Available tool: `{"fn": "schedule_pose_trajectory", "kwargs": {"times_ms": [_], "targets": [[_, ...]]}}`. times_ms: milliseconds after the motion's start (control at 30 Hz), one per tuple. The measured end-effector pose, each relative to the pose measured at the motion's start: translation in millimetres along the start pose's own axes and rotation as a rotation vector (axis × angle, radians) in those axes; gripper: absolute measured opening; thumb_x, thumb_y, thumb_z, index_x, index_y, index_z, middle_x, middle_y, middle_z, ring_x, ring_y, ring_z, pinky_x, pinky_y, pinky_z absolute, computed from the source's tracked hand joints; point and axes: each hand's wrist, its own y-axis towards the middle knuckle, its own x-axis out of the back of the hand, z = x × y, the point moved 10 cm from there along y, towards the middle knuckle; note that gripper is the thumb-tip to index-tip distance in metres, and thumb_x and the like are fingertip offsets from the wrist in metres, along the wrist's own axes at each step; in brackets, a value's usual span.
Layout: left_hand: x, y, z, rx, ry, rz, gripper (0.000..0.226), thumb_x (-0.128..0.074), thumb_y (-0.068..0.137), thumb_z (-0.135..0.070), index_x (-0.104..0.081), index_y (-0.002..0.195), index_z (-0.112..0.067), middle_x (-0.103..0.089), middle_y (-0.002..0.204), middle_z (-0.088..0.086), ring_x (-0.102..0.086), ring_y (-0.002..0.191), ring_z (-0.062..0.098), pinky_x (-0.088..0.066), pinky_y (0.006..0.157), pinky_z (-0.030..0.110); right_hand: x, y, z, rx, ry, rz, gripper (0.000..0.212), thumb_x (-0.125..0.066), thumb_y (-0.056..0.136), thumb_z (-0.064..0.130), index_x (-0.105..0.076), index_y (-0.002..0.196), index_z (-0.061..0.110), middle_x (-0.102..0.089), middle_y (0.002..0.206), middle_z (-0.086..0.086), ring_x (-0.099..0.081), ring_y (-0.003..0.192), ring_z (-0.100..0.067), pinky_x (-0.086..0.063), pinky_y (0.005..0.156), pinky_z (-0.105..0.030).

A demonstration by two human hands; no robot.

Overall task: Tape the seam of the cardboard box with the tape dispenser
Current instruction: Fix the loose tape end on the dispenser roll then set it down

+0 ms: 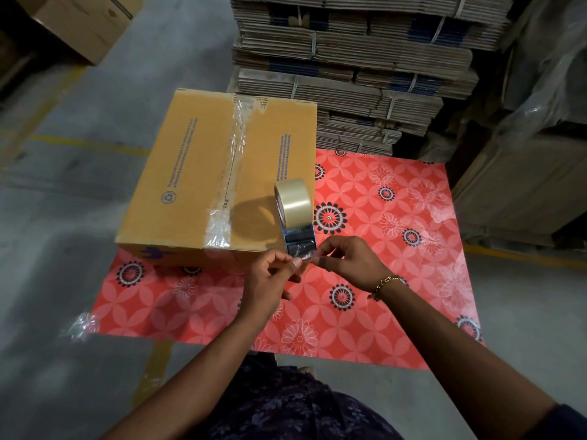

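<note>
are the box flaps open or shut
Shut: the cardboard box has both top flaps lying flat, with clear tape running along their centre seam.

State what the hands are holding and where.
Both hands, left hand and right hand, pinch the loose tape end below the tape dispenser.

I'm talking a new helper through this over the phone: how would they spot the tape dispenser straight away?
Find the red flowered mat on the concrete floor, with the closed cardboard box on its left part. The tape dispenser stands on the box's near right corner, just beyond the left hand and right hand. It alone carries a shiny roll of clear tape above a dark blue base.
</note>
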Motion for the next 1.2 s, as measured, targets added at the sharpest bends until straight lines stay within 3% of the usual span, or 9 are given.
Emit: {"fn": "schedule_pose_trajectory", "kwargs": {"times_ms": [67,133,233,300,500,700,833,1033,1200], "targets": [[0.5,1.3,2.1,0.039,-0.038,-0.013,0.010,-0.074,0.092,-0.017,-0.069,0.090,-0.008,-0.077,0.086,0.005,-0.075,0.072,0.013,-0.053,0.046,0.030,-1.5,2.4,-3.1,-0.044,0.054,0.037,0.004,-0.074,0.085,0.015,-0.074,0.083,0.012,-0.072,0.075,0.002,-0.063,0.062,-0.009,-0.044,0.054,-0.016],[0.4,3.0,4.1,0.070,-0.065,-0.016,0.011,-0.075,0.091,-0.016,-0.069,0.088,-0.008,-0.078,0.084,0.006,-0.075,0.070,0.015,-0.052,0.046,0.029,-2.0,3.1,-8.3,-0.104,0.093,0.049,0.006,-0.074,0.084,0.020,-0.074,0.082,0.013,-0.072,0.073,-0.009,-0.063,0.063,-0.017,-0.043,0.051,-0.021],[1.3,4.1,4.4,0.100,-0.068,-0.028,0.010,-0.077,0.089,-0.016,-0.071,0.083,-0.011,-0.079,0.079,0.005,-0.076,0.072,0.017,-0.051,0.045,0.027,-3.6,3.7,-15.5,-0.186,0.125,0.045,0.008,-0.071,0.081,0.018,-0.074,0.083,0.011,-0.074,0.084,-0.021,-0.065,0.066,-0.020,-0.042,0.048,-0.026],[1.6,3.9,4.1,0.120,-0.070,-0.040,0.011,-0.077,0.089,-0.018,-0.071,0.082,-0.012,-0.078,0.077,0.004,-0.076,0.072,0.016,-0.052,0.045,0.027,-3.7,4.7,-15.6,-0.224,0.126,0.036,0.007,-0.068,0.082,0.011,-0.074,0.082,0.008,-0.075,0.086,-0.020,-0.067,0.065,-0.014,-0.043,0.047,-0.025],[-0.6,1.1,6.6,0.190,-0.088,-0.103,0.019,-0.079,0.087,-0.024,-0.072,0.083,-0.007,-0.076,0.073,0.002,-0.071,0.063,0.009,-0.049,0.046,0.024,-3.7,5.0,-10.6,-0.290,0.088,0.038,0.010,-0.065,0.080,0.009,-0.074,0.080,0.004,-0.071,0.068,0.002,-0.064,0.062,-0.012,-0.042,0.046,-0.023],[-3.9,2.8,9.5,0.224,-0.098,-0.178,0.017,-0.077,0.088,-0.020,-0.068,0.082,-0.007,-0.078,0.076,0.008,-0.073,0.067,0.022,-0.048,0.046,0.023,-3.4,5.3,-8.6,-0.303,0.078,0.000,0.011,-0.067,0.077,0.011,-0.075,0.078,0.004,-0.075,0.077,-0.011,-0.064,0.064,-0.016,-0.043,0.045,-0.023],[-5.1,1.8,8.9,0.212,-0.083,-0.195,0.014,-0.076,0.088,-0.018,-0.068,0.085,-0.007,-0.079,0.079,0.008,-0.074,0.069,0.022,-0.047,0.046,0.022,-4.5,4.9,-11.4,-0.311,0.066,-0.013,0.011,-0.068,0.076,0.014,-0.075,0.076,0.006,-0.076,0.082,-0.019,-0.066,0.065,-0.018,-0.045,0.047,-0.025],[-6.2,0.3,4.3,0.203,-0.074,-0.197,0.019,-0.074,0.089,-0.014,-0.061,0.075,-0.013,-0.074,0.064,-0.005,-0.068,0.056,0.009,-0.046,0.043,0.021,-4.4,4.6,-11.1,-0.305,0.060,-0.019,0.012,-0.068,0.077,0.016,-0.075,0.077,0.006,-0.076,0.080,-0.016,-0.067,0.065,-0.018,-0.047,0.047,-0.024],[-5.2,0.8,0.3,0.195,-0.097,-0.194,0.038,-0.078,0.086,-0.012,-0.041,0.081,-0.016,-0.065,0.061,-0.005,-0.067,0.055,0.011,-0.042,0.038,0.021,0.8,2.0,-17.8,-0.338,0.094,-0.022,0.013,-0.067,0.079,0.014,-0.074,0.082,0.003,-0.073,0.073,-0.003,-0.066,0.065,-0.016,-0.044,0.046,-0.022]]}}
